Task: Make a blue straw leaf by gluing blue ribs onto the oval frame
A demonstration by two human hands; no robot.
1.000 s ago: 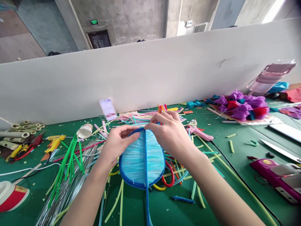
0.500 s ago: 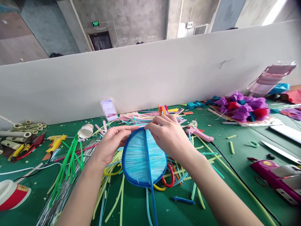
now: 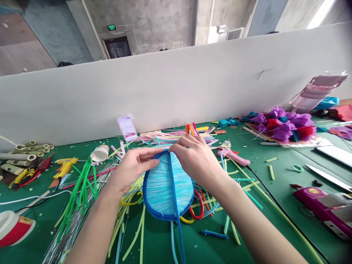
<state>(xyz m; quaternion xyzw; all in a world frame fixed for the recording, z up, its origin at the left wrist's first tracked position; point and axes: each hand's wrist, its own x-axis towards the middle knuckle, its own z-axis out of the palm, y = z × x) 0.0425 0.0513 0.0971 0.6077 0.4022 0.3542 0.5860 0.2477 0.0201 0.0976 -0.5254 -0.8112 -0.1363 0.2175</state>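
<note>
Over the green table (image 3: 209,253), both forearms reach forward and inward, the right hand (image 3: 196,157) bent down at the wrist and pinching the top rim of the blue panel, the left hand (image 3: 137,163) gripping its upper left edge, thumb in front. The blue panel (image 3: 158,187) lies between and below the hands, a thin blue strip (image 3: 180,238) running down its middle and past its bottom rim.
</note>
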